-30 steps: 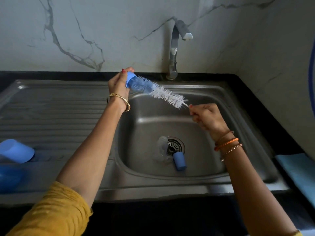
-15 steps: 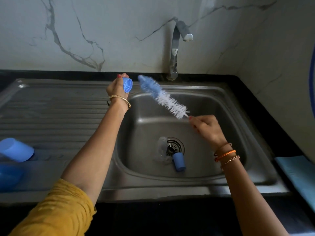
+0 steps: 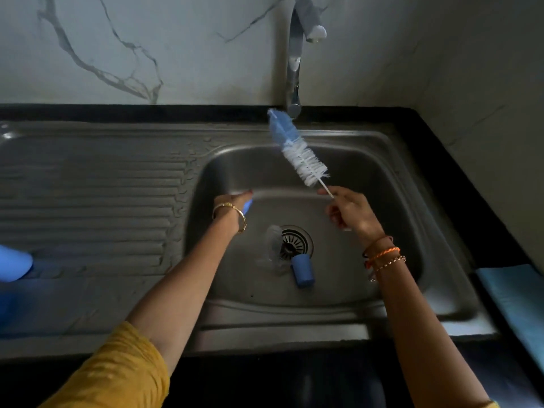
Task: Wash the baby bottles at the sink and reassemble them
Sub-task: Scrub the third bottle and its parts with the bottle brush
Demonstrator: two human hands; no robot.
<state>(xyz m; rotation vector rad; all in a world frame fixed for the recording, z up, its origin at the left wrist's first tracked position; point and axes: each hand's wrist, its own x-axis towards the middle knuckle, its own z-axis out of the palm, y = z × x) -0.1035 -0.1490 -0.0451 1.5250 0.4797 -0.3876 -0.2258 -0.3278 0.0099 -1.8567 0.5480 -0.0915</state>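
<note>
Blue plastic shows under my left hand (image 3: 232, 205), a small cap (image 3: 248, 206) that my fingers are closed round, though the hand is blurred and I can see only an edge of the piece. That hand hangs over the near-left part of the sink basin (image 3: 368, 290), with a gold bangle (image 3: 232, 214) on its wrist and a mustard sleeve (image 3: 117, 372) further back along the arm.

My right hand (image 3: 348, 210) is closed on the thin white handle of the bottle brush (image 3: 297, 150). From my fingers the brush slants up and away to the left, white bristles nearest my grip and blue bristles at the far tip, which sits just in front of the base of the tap (image 3: 294, 69). Orange and beaded bracelets (image 3: 382, 257) circle that wrist.

Between my two forearms, on the basin floor, lies a clear bottle piece (image 3: 272, 245) touching the left side of the drain (image 3: 295, 241); its exact shape is too faint for me to tell. Another blue cap (image 3: 302, 270) lies on its side just nearer me than the drain, beside that clear piece.

Well to the left of my left arm, on the ribbed draining board (image 3: 88, 187), the end of a blue cup (image 3: 14, 263) pokes in at the edge of view. Beyond my right arm a pale blue cloth (image 3: 512, 298) lies on the dark counter.
</note>
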